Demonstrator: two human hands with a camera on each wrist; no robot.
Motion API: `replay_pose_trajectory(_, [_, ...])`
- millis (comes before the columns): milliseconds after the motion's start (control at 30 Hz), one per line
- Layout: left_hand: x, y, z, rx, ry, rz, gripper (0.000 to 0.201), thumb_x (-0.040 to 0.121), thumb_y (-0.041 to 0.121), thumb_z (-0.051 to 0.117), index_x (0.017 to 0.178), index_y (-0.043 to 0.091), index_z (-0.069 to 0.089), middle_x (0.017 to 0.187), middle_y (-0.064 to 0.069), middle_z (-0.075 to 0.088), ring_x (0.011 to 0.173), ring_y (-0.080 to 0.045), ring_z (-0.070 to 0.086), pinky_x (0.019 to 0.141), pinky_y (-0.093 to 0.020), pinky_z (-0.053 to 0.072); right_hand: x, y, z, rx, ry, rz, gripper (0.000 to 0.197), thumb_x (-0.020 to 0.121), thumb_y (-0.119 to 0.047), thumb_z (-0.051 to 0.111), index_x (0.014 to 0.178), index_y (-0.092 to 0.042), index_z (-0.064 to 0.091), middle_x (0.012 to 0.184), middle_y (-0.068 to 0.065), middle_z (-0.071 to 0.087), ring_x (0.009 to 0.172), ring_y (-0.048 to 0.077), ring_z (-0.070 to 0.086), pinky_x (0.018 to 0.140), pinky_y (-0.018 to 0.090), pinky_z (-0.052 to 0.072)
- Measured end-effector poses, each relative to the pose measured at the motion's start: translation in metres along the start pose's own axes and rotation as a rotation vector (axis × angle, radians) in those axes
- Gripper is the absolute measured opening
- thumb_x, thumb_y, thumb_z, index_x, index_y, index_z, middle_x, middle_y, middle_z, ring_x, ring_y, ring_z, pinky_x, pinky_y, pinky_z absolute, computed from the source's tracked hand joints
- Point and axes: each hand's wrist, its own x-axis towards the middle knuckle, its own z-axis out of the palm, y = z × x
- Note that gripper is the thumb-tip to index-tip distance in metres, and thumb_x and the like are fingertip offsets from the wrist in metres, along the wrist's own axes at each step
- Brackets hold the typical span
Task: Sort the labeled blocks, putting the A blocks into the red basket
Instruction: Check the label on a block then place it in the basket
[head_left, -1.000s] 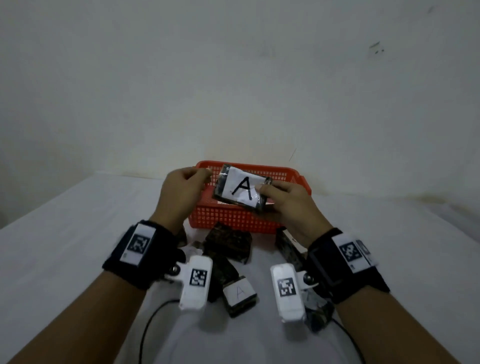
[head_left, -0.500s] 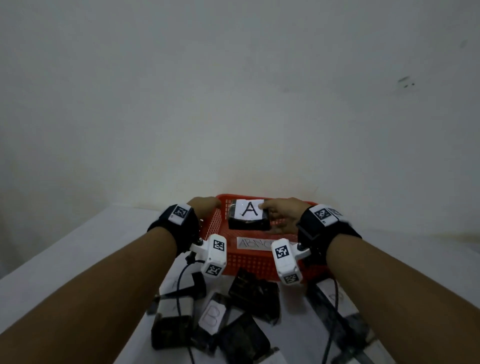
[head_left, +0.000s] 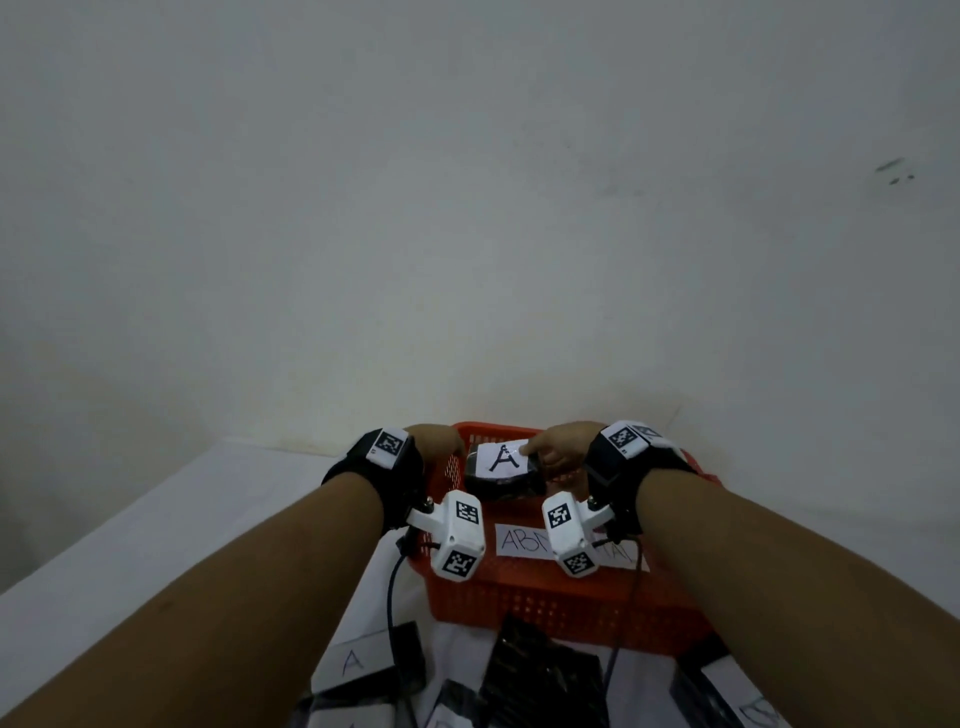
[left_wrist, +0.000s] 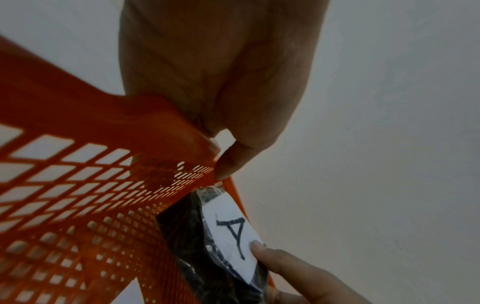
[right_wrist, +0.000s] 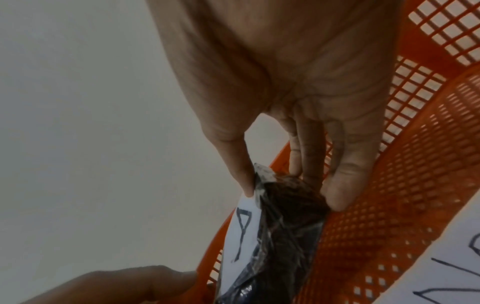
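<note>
The red basket stands on the white table against the wall. Inside it, at its far end, is a dark plastic-wrapped block with a white paper label marked A on top. My right hand pinches the block's right end, thumb on the label and fingers underneath. My left hand grips the basket's far-left rim, thumb inside and fingers behind the mesh. In the left wrist view the A block sits against the basket's wall.
A handwritten paper label lies in the basket. Before the basket's near wall lie several dark blocks, one labelled A at the left and another at the right. The wall stands just behind the basket.
The A block has gone from above the basket's near rim down into its far end. My left hand moved to the basket's left rim. The right hand kept hold of the block.
</note>
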Motion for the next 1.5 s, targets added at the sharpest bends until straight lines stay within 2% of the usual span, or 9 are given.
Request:
replay_pose_trajectory(100, [0.004, -0.001, 0.001, -0.004, 0.009, -0.001, 0.022, 0.09, 0.011, 0.054, 0.105, -0.002, 0.064, 0.097, -0.023, 0.071, 0.08, -0.036, 0.068, 0.083, -0.046, 0.057, 0.008, 0.004, 0.002, -0.021, 0.022, 0.042, 0.024, 0.101, -0.027, 0.066, 0.089, -0.007, 0.062, 0.095, 0.01, 0.066, 0.071, 0.026, 0.058, 0.055, 0.029, 0.042])
replay_pose_trajectory(200, [0.009, -0.001, 0.004, -0.004, -0.005, -0.029, 0.025, 0.094, 0.008, 0.049, 0.113, -0.003, 0.06, 0.114, -0.027, 0.068, 0.102, -0.042, 0.067, 0.101, -0.055, 0.052, 0.015, 0.012, 0.008, -0.001, 0.011, 0.05, 0.024, 0.105, -0.027, 0.061, 0.112, -0.004, 0.062, 0.077, 0.009, 0.057, 0.062, 0.024, 0.053, 0.051, 0.027, 0.04])
replay_pose_trajectory(333, [0.018, -0.001, 0.006, -0.023, -0.017, -0.031, 0.033, 0.093, 0.005, 0.047, 0.123, -0.004, 0.058, 0.123, -0.029, 0.066, 0.114, -0.046, 0.065, 0.103, -0.059, 0.05, 0.034, 0.023, 0.017, 0.073, 0.081, 0.036, 0.018, 0.098, -0.023, 0.071, 0.099, -0.006, 0.069, 0.081, 0.011, 0.064, 0.068, 0.027, 0.061, 0.055, 0.034, 0.051])
replay_pose_trajectory(533, [0.014, -0.001, 0.007, -0.033, -0.01, -0.009, 0.032, 0.095, 0.002, 0.045, 0.122, -0.007, 0.059, 0.124, -0.031, 0.066, 0.103, -0.042, 0.065, 0.1, -0.054, 0.051, 0.065, 0.036, 0.03, 0.074, 0.138, 0.018, 0.028, 0.085, -0.033, 0.083, 0.092, -0.008, 0.07, 0.113, 0.018, 0.076, 0.104, 0.038, 0.074, 0.094, 0.052, 0.061])
replay_pose_trajectory(700, [0.013, -0.001, 0.006, -0.04, -0.006, 0.003, 0.017, 0.097, 0.001, 0.043, 0.099, -0.003, 0.06, 0.092, -0.023, 0.066, 0.076, -0.034, 0.064, 0.083, -0.046, 0.054, 0.053, 0.031, 0.029, 0.102, 0.134, 0.005, 0.036, 0.085, -0.025, 0.086, 0.101, 0.001, 0.066, 0.093, 0.016, 0.073, 0.079, 0.033, 0.074, 0.082, 0.043, 0.064])
replay_pose_trajectory(833, [0.013, 0.0, 0.006, -0.012, -0.015, 0.023, 0.017, 0.098, -0.001, 0.042, 0.099, -0.004, 0.059, 0.107, -0.027, 0.065, 0.095, -0.037, 0.062, 0.104, -0.052, 0.048, 0.051, 0.031, 0.031, 0.107, 0.152, -0.022, 0.05, 0.079, -0.025, 0.09, 0.108, 0.01, 0.069, 0.095, 0.019, 0.076, 0.084, 0.038, 0.077, 0.084, 0.049, 0.065])
replay_pose_trajectory(1133, [0.014, 0.001, 0.006, 0.002, -0.014, 0.02, 0.021, 0.098, -0.003, 0.041, 0.084, 0.0, 0.057, 0.089, -0.02, 0.061, 0.096, -0.037, 0.06, 0.102, -0.05, 0.049, 0.062, 0.035, 0.029, 0.079, 0.151, -0.03, 0.047, 0.076, -0.03, 0.091, 0.1, 0.005, 0.071, 0.098, 0.017, 0.076, 0.092, 0.038, 0.076, 0.089, 0.051, 0.063])
replay_pose_trajectory(1333, [0.006, 0.005, 0.005, -0.051, 0.001, 0.008, 0.018, 0.1, 0.008, 0.048, 0.103, -0.004, 0.061, 0.081, -0.016, 0.062, 0.068, -0.028, 0.059, 0.076, -0.04, 0.052, 0.063, 0.03, 0.014, 0.044, 0.158, -0.077, 0.021, 0.084, -0.026, 0.082, 0.074, -0.014, 0.067, 0.104, 0.015, 0.074, 0.088, 0.032, 0.073, 0.086, 0.042, 0.063])
replay_pose_trajectory(1500, [-0.003, 0.013, -0.015, -0.193, 0.078, 0.008, 0.044, 0.092, 0.025, 0.06, 0.119, -0.009, 0.054, 0.101, -0.021, 0.064, 0.098, -0.036, 0.065, 0.103, -0.048, 0.051, 0.044, 0.009, -0.015, -0.069, 0.277, -0.167, 0.031, 0.08, -0.033, 0.078, 0.077, -0.003, 0.069, 0.1, 0.02, 0.079, 0.077, 0.031, 0.07, 0.075, 0.039, 0.06])
